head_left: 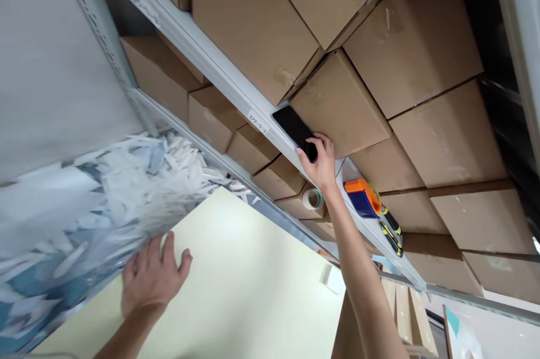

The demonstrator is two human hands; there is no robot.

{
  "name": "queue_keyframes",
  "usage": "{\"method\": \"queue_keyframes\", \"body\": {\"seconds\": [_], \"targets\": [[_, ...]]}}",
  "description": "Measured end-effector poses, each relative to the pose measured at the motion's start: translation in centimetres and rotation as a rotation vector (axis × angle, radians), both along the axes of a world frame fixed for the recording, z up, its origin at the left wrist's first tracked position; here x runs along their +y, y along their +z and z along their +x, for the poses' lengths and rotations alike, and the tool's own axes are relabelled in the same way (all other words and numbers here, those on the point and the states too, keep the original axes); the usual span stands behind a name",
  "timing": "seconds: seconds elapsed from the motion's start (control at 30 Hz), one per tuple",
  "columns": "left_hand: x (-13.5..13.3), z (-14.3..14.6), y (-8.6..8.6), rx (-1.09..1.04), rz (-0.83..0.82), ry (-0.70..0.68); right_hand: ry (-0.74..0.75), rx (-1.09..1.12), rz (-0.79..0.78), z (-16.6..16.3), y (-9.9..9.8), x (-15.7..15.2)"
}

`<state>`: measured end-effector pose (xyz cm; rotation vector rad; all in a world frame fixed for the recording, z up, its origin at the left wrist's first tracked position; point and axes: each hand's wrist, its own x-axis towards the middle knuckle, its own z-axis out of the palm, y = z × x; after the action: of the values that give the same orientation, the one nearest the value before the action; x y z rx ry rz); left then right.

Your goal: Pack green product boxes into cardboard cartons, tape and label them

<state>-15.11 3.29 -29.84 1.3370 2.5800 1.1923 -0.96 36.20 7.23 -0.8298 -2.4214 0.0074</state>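
Observation:
My right hand (321, 163) grips the lower end of a black smartphone (292, 127) between thumb and fingers. The phone lies on the edge of a grey metal shelf (236, 86), against a cardboard box (340, 106). My left hand (154, 274) is open, its fingers spread at the left edge of a large pale board (236, 269); nothing is in it. Nearest my right forearm on the shelf is an orange and blue tape dispenser (363, 198), with yellow and black hand tools (393, 232) beside it.
More cardboard boxes (447, 134) fill the upper shelf, and others (213, 120) stand on the lower one. A tape roll (313, 199) sits on a lower box. White paper scraps (139, 196) pile up at the left. A small white block (333, 279) rests on the board's right side.

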Motion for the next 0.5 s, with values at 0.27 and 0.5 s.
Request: {"method": "queue_keyframes", "body": {"seconds": [0.27, 0.5], "targets": [[-0.1, 0.2, 0.0, -0.085, 0.014, -0.002, -0.073, 0.011, -0.072, 0.2, -0.7, 0.8], [0.0, 0.3, 0.3, -0.07, -0.013, -0.01, -0.065, 0.008, -0.168, 0.4, -0.3, 1.2]]}}
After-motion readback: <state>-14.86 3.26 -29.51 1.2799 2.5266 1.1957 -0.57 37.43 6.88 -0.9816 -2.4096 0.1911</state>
